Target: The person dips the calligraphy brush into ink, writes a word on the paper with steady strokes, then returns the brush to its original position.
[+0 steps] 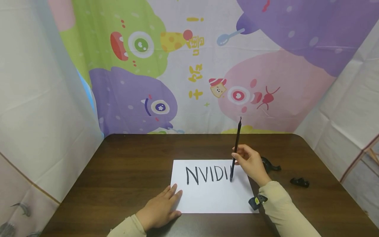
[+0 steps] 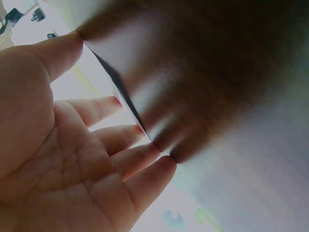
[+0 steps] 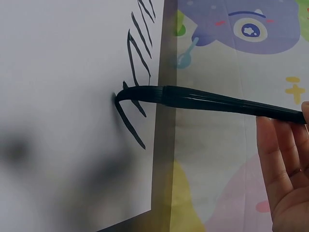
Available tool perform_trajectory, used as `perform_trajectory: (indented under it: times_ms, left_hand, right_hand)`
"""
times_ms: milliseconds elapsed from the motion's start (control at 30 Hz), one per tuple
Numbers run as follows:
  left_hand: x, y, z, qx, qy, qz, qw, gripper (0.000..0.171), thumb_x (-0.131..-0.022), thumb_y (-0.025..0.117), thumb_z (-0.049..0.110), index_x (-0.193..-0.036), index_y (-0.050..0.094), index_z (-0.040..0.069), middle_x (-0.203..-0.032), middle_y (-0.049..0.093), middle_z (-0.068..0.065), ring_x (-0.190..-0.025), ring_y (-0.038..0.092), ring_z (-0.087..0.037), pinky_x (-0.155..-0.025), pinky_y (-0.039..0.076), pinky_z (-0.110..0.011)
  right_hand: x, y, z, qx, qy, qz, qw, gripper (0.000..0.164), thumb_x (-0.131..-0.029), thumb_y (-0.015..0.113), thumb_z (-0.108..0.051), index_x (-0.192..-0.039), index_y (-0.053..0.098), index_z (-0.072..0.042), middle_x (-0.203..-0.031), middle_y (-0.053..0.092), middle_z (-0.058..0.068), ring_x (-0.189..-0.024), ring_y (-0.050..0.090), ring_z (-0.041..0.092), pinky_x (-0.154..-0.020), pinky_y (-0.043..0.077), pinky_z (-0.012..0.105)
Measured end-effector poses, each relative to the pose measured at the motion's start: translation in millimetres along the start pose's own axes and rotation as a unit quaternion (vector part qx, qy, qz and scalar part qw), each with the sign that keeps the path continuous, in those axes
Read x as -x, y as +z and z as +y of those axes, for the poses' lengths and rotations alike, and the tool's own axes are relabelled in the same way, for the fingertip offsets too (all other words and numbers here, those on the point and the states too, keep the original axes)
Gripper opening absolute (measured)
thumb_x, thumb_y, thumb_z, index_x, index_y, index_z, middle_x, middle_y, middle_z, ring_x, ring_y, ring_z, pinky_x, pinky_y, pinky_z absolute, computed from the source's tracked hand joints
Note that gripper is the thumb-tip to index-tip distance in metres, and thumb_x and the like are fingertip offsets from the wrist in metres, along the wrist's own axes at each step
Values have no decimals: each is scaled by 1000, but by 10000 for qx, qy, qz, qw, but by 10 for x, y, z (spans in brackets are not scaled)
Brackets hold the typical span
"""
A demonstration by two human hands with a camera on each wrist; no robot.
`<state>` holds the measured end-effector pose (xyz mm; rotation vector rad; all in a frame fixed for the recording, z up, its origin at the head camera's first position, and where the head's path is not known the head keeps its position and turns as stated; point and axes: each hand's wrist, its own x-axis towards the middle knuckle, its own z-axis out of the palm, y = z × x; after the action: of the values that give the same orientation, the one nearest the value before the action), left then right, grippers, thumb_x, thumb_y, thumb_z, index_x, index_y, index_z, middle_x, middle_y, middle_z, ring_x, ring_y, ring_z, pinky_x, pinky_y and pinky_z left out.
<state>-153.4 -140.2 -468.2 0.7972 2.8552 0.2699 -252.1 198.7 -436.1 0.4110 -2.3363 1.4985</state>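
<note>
A white sheet of paper (image 1: 207, 200) lies on the table, with "NVIDI" and a further stroke in black ink along its upper part. My right hand (image 1: 250, 163) pinches a black writing brush (image 1: 238, 138) by its handle, fingers well above the bristles. In the right wrist view the bristle tip (image 3: 130, 93) is bent against the paper at the upper end of a slanted stroke (image 3: 131, 125). My left hand (image 1: 161, 205) rests with fingers spread on the sheet's left edge, thumb near the lower left corner. The left wrist view shows its fingertips (image 2: 166, 162) touching the surface.
Beyond my right hand sits a black curved object (image 1: 270, 165), partly hidden by that hand. A small black piece (image 1: 299, 182) lies farther right on the brown wooden table (image 1: 133, 158). A cartoon-printed curtain (image 1: 195, 115) hangs behind the far edge, with pale curtains on both sides.
</note>
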Motion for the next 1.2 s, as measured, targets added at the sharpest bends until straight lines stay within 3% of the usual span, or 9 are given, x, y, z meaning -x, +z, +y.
perform_trajectory:
  times_ms: [100,300,433,567,733,967,1200]
  left_hand:
    - [7,-2,7,15,2,-5,10000,67,-91,63,44,-146,46,10,-155,37,-19,-141,39,-39,-109,41,-53]
    - [15,5,4,24,-5,-27,10000,67,-91,63,44,-146,45,10,-156,37,-19,-142,39,-39,-110,40,-53]
    - [4,19,-6,15,-7,-47,10000,68,-91,63,45,-146,45,11,-156,36,-19,-142,38,-39,-110,40,-53]
    - [0,23,-7,18,-11,-54,10000,68,-91,63,45,-146,45,11,-156,36,-19,-142,38,-39,-111,39,-52]
    - [3,7,-3,37,-4,-44,10000,68,-91,63,44,-146,45,10,-156,36,-19,-142,38,-39,-111,39,-53]
    - [15,-6,6,58,-6,-40,10000,67,-91,63,44,-146,45,10,-156,36,-19,-142,38,-39,-110,40,-53]
    - [7,-13,6,65,-9,-46,10000,67,-91,63,44,-146,45,10,-156,36,-19,-142,38,-39,-110,40,-54]
  right_hand:
    - [-12,0,84,-45,-61,15,10000,21,-88,70,-2,-107,65,3,-85,64,18,-69,67,20,-62,61,38]
    - [-19,-5,129,-160,-244,101,9995,21,-88,70,-1,-107,63,5,-82,62,11,-69,67,22,-59,61,34]
    - [-26,-24,120,-102,-213,150,9996,19,-89,69,-2,-107,63,1,-82,61,8,-70,66,14,-60,60,29]
    - [-44,-45,93,-100,-158,222,9996,18,-90,68,-3,-107,63,0,-84,62,12,-69,65,7,-62,61,30]
    - [-74,-60,84,-361,-227,515,9978,20,-88,68,1,-106,62,7,-85,64,20,-68,65,4,-61,61,33]
    - [-44,-93,-126,-643,-331,659,9952,20,-87,63,11,-105,57,16,-86,63,28,-67,66,7,-60,59,23]
    - [-22,-104,-217,-649,-380,777,9941,18,-86,64,13,-103,57,16,-84,62,32,-66,65,12,-63,60,31]
